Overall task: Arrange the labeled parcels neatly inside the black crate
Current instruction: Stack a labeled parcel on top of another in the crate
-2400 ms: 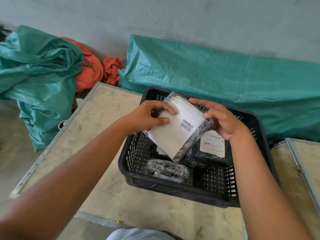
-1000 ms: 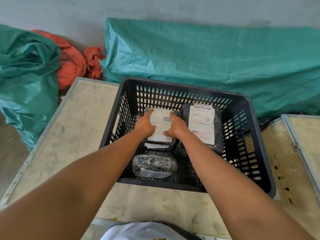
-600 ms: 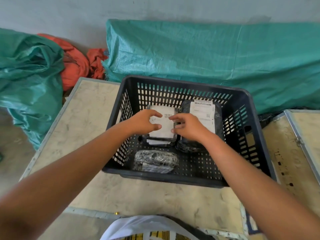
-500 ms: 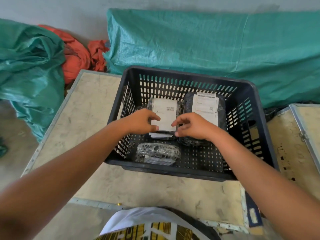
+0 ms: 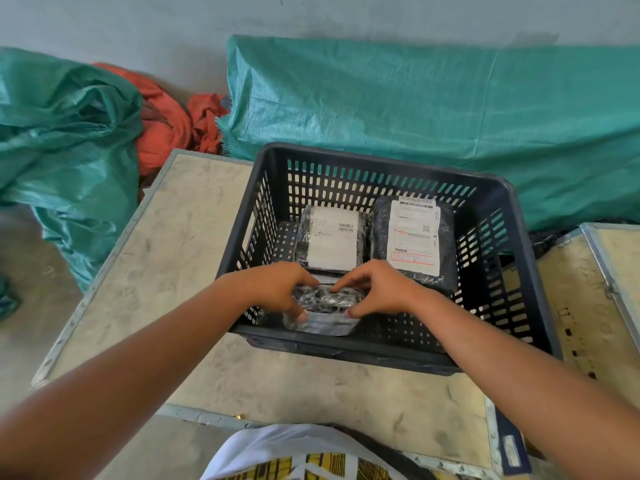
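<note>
The black crate (image 5: 512, 216) stands on a beige board. Two labeled parcels lie flat side by side at its far end: a clear-wrapped one with a white label (image 5: 332, 237) on the left and a black one with a printed shipping label (image 5: 414, 237) on the right. A small black bubble-wrapped parcel (image 5: 323, 311) sits at the near left corner of the crate. My left hand (image 5: 277, 289) grips its left end and my right hand (image 5: 377, 289) grips its right end, fingers curled over the top.
The beige board (image 5: 166, 258) has metal edging, and a second similar board (image 5: 595, 292) lies to the right. Green tarpaulin sacks (image 5: 433, 109) lie behind the crate and at left (image 5: 65, 143), with orange cloth (image 5: 166, 123) between them. The grey floor shows at the far left.
Both hands let go of the white-labeled parcel, which now lies flat at the far left of the crate. They moved toward me and closed on the small bubble-wrapped parcel.
</note>
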The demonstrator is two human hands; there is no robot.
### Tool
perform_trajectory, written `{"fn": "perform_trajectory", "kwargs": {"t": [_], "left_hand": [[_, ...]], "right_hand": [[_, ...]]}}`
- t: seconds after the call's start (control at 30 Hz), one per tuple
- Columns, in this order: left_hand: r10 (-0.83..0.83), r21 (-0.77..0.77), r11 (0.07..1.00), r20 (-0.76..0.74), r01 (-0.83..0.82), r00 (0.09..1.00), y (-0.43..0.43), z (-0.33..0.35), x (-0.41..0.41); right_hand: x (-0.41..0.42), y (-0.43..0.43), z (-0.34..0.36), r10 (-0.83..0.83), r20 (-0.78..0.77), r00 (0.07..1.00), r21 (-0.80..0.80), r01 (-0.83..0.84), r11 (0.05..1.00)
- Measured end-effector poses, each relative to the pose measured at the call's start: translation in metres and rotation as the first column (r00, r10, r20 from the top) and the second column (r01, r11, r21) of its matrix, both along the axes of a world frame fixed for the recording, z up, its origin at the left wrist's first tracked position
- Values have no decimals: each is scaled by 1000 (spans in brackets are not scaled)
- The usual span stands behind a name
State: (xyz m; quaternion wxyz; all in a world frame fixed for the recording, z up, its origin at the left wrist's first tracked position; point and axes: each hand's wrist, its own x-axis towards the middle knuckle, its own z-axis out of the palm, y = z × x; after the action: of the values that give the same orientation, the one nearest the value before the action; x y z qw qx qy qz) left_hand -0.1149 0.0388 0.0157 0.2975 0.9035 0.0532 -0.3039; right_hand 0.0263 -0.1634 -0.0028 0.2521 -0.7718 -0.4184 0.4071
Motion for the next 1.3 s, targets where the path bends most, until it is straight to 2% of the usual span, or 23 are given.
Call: {"fn": "perform_trajectory", "kwargs": {"t": [0.13,0.27,0.43,0.5,0.63,0.7,0.83,0.93,1.03,1.17,1.3], "left_hand": [[87,-26,996,162,-84,983,3,6,-2],[166,-148,982,412,-114,896,12,16,-2],[227,-253,962,527,-104,819,18,23,0],[253,-250,959,557,-131,791,14,22,2],[285,-236,957,675,-167,680,12,23,13],[315,-270,947,660,-175,682,18,29,21],[457,-390,882,573,-264,680,28,30,30],[535,-455,833,510,-316,674,32,24,36],[593,-502,778,390,-377,705,28,21,42],[616,-450,764,296,-462,730,25,16,53],[592,-324,793,205,-517,780,21,19,72]], "right_hand": [[12,-7,13,-107,-5,994,92,107,990],[23,-11,37,-191,-61,980,181,199,963],[49,-18,67,-266,-196,944,305,317,898],[58,-19,77,-292,-235,927,356,362,862],[70,-15,95,-317,-254,914,445,402,800],[72,-10,106,-324,-247,913,496,406,768],[67,-2,104,-374,-299,878,600,478,642],[56,-1,85,-394,-195,898,566,431,702],[46,2,59,-408,-144,902,508,421,751],[44,16,43,-479,-39,877,468,439,767],[48,32,30,-501,49,864,357,453,817]]}}
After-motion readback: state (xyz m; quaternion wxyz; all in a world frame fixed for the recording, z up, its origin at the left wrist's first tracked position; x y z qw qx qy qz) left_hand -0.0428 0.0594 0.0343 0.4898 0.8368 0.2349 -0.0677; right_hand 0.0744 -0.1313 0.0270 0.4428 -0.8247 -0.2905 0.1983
